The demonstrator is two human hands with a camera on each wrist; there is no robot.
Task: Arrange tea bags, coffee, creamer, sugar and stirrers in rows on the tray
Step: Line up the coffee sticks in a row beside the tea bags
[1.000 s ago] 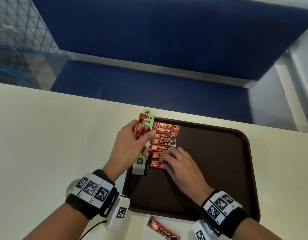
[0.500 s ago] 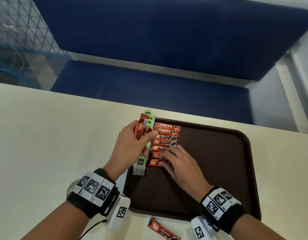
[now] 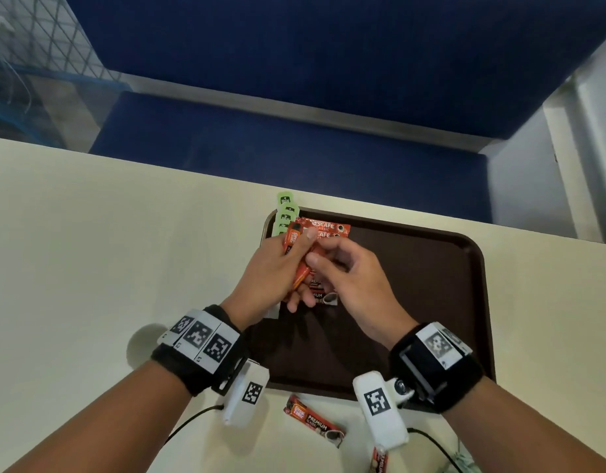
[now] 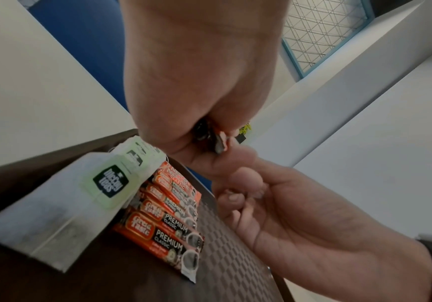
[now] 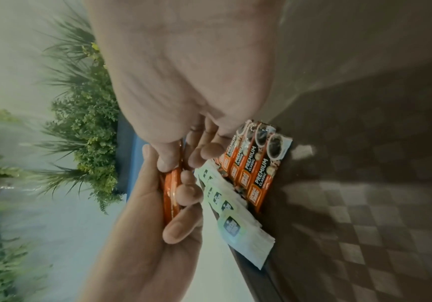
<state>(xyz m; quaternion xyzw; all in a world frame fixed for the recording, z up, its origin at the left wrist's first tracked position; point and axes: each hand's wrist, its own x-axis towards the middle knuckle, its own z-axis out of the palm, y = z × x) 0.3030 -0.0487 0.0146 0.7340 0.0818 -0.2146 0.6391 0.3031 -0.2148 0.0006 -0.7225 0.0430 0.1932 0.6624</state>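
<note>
one dark brown tray (image 3: 431,302) with a raised rim and a fine checkered texture sits on the pale, smooth counter (image 3: 90,250). along the tray's far left edge lies a row of tea bags (image 3: 283,213), white papery pouches with rounded light green tags; four tags show in the head view, overlapping like shingles. just right of them is a column of coffee sachets (image 4: 168,216), glossy orange-red foil. two wide ones lie at the far end and at least four narrow sticks printed "premium classic" lie below, each overlapping the next; the exact count is hidden by the hands.

the left hand (image 3: 270,274) is curled round a small bundle of orange coffee sticks (image 3: 296,257), thumb pressed across the front; how many sticks are in it cannot be told. the right hand (image 3: 352,285) is partly closed, its thumb and forefinger pinching the near end of one stick in that bundle, the other fingers loosely bent. both hands hover together above the far left part of the tray, over the coffee column.

off the tray, on the near counter, one more stick (image 3: 313,421) lies flat at an angle, and the end of another stick (image 3: 379,459) shows at the bottom edge. each wrist wears a black band with square black-and-white markers.
</note>
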